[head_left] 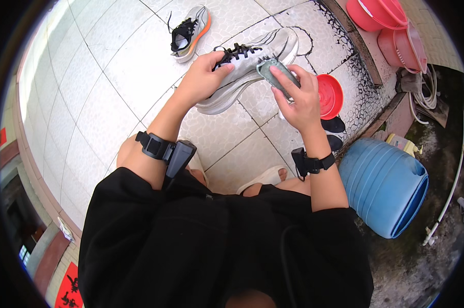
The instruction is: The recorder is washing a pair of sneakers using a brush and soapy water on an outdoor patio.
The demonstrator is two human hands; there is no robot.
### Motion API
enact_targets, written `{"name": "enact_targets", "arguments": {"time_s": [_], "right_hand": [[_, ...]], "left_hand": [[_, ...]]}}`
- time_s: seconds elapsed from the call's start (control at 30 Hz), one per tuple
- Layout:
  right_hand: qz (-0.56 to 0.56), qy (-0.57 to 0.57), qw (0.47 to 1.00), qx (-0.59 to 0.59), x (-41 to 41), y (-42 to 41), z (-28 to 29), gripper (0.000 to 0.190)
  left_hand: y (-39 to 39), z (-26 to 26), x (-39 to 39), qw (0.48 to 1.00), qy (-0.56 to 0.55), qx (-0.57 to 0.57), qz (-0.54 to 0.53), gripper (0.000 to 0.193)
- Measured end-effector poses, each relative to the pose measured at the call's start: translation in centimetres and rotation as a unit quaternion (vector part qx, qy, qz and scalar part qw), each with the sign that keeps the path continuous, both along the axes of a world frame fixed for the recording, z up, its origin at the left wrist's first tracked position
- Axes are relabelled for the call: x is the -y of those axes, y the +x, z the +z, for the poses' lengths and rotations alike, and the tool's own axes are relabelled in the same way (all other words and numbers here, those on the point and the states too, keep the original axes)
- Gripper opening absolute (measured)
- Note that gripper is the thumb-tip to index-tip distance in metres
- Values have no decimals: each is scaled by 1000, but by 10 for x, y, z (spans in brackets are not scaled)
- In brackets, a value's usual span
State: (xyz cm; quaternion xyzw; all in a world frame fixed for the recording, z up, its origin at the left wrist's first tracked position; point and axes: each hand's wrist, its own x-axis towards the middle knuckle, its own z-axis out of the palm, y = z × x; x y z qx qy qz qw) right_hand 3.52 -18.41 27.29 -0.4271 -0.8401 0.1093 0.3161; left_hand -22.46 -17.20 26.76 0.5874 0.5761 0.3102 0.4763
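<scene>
My left hand (202,77) grips a pale grey running shoe (251,57) with black laces at its opening, thumb on the near side of the collar. The shoe's toe points to the upper right, and its thick white sole faces me. In my right hand (303,98) is a grey-green scrubbing brush (276,75), held by its back. Its dark bristles touch the shoe's side near the forefoot. The matching shoe (189,32), with an orange sole edge, stands on the tiles farther off to the left.
A red basin (330,96) stands on the tiled floor (112,84) right of my right hand, with dark insoles or slippers (334,125) beside it. Pink buckets (401,46) and a coiled hose (426,90) are at upper right. A blue plastic barrel (382,184) is near my right elbow.
</scene>
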Motion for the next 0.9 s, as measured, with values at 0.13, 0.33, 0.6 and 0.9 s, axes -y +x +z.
{"name": "enact_targets", "arguments": {"time_s": [0.13,0.33,0.6,0.9], "right_hand": [[-132,16,991,10,-24,19,5,46],[-27,-13,1000,10,-10,8,-4,46],[-105,-25,993,-49,-39,44,1,45],[-141,-1,989,-32,-41,41,8,46]], "left_hand": [[6,2,-6,999,-19,49,-13,21],[1,2,-12,999,-27,-13,-30,16],[2,17,-18,982,116,-122,-89,14],[2,15,-19,964,202,-151,-86,12]]}}
